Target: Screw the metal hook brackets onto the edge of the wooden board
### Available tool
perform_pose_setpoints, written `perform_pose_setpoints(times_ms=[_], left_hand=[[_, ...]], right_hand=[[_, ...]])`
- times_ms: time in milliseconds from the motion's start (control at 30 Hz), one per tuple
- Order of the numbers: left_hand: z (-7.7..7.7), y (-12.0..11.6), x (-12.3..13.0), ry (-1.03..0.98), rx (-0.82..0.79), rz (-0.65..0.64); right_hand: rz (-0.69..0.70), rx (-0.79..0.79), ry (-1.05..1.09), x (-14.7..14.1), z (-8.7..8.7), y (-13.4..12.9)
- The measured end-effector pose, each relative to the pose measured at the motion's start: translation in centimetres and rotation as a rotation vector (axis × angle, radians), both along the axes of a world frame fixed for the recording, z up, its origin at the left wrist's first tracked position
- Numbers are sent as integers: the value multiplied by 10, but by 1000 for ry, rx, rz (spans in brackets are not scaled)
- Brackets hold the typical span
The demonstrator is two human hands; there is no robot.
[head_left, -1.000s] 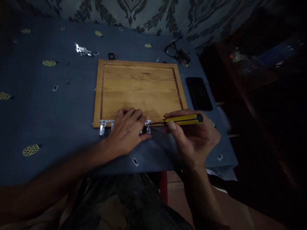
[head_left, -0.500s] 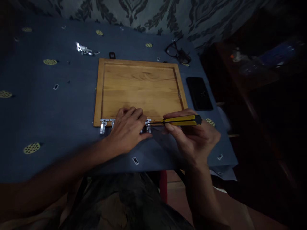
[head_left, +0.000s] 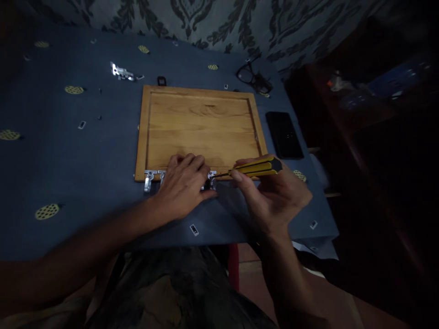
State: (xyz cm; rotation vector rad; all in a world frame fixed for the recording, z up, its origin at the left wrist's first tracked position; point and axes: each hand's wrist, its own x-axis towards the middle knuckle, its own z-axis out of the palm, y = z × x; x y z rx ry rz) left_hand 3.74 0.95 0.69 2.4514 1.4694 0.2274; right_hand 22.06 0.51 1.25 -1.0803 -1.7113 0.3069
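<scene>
A framed wooden panel (head_left: 202, 123) lies on the blue cloth. Metal hinges sit along its near edge, one at the left end (head_left: 148, 180) and one (head_left: 212, 179) right of my left hand. My left hand (head_left: 185, 185) rests over the near edge, fingers curled and thumb stretched toward the right hinge; whatever is beneath its fingers is hidden. In my right hand (head_left: 274, 196) is a yellow and black screwdriver (head_left: 255, 168), held between thumb and fingers, its shaft pointing left with the tip at the right hinge.
Another metal hinge (head_left: 122, 72) lies behind the panel at the left, near a small black square piece (head_left: 161, 81). Glasses (head_left: 254, 77) lie at the back right, and a black phone (head_left: 284, 135) is right of the panel. The table's right edge borders darkness.
My right hand has shifted slightly left, and the screwdriver's handle end has risen and moved left, so it is more tilted. My left hand has kept its place.
</scene>
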Motion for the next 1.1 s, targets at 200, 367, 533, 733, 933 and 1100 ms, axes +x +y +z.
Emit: perform_pose_setpoints(times_ms=[200,367,533,733,933,1100], left_hand=[[3,0,-1,-3,-35,-8],[5,0,1,16,-45,2],[2,-1,1,3,32,0],[3,0,1,14,-18,0],[7,0,1,14,-33,1],[8,0,1,25,-52,-1]], right_hand=[[-124,152,311,-2,13,-1],[-118,-66,142,4,2,-6],[-140,-59,78,5,-7,-9],[-109,-61,93,5,-12,-7],[-78,-48,85,4,-12,-5],[-57,-86,114,2,-14,-5]])
